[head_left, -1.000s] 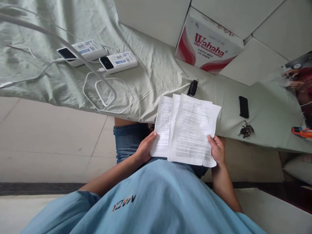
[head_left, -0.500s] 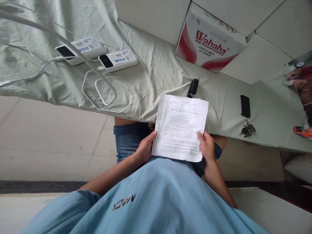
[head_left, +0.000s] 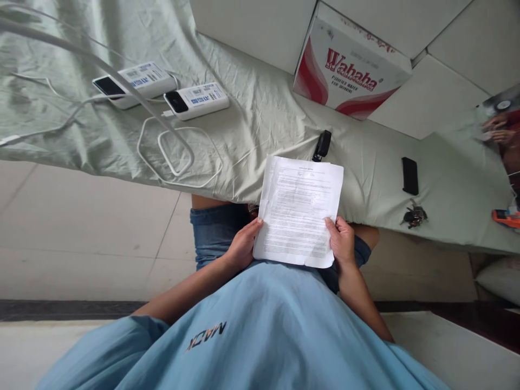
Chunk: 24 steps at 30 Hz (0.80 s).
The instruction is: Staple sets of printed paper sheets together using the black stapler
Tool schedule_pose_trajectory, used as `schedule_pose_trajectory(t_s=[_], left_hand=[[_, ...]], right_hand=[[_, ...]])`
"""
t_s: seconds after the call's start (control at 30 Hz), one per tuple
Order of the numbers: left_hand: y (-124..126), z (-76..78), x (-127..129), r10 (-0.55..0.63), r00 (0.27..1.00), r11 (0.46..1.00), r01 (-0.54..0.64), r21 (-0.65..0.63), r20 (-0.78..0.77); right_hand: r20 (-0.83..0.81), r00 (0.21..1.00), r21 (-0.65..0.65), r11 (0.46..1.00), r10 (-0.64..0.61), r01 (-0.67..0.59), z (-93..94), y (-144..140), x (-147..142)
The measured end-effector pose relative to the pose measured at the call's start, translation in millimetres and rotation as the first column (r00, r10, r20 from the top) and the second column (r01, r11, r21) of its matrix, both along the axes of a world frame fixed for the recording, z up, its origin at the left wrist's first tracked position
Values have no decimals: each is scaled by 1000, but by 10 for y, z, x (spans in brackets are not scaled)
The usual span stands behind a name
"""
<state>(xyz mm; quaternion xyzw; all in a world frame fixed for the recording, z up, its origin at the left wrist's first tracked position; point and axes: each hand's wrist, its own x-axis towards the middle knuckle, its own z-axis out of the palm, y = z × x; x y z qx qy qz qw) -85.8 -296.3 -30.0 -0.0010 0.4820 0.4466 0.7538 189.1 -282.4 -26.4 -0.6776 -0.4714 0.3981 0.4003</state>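
I hold a squared stack of printed white paper sheets [head_left: 298, 208] over my lap, at the edge of a table covered with pale green cloth [head_left: 252, 124]. My left hand [head_left: 242, 246] grips the stack's lower left edge. My right hand [head_left: 341, 241] grips its lower right corner, thumb on the top page. A small black device [head_left: 323, 145] lies on the cloth just beyond the top of the sheets.
Two white power banks [head_left: 162, 91] with looped white cables [head_left: 179, 154] lie at the left of the cloth. A red-and-white Wahaha box [head_left: 349, 65] stands at the back. A black phone [head_left: 409, 175] and keys [head_left: 413, 215] lie at right. Another person's hands [head_left: 498, 127] show at far right.
A second ago the sheets were fanned apart into three. My right hand has moved left and drawn them into one aligned stack, held a little closer to me.
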Motion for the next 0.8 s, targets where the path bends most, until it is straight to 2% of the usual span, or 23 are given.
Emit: schedule_pose_trajectory(t_s=[0.17,0.33,0.43,0.6,0.8], left_hand=[[-4,-12,8,28,999,999,-29,-38,-43],[-3,17,10,37,999,998,-37,-41,-1],[1,15,10,45,999,998,-45,-47,-8],[3,-7,3,39,998,997,-41,-60,-39],[-6,-10,-7,23,999,999,-24,-28,-30]], right_hand=[[115,993,5,1000,-14,14,49,14,6],[256,957,90,990,-133,113,75,16,44],[247,958,116,986,-148,122,86,13,35],[190,980,97,994,-61,44,126,28,-35],[191,981,104,994,-38,18,122,66,-79]])
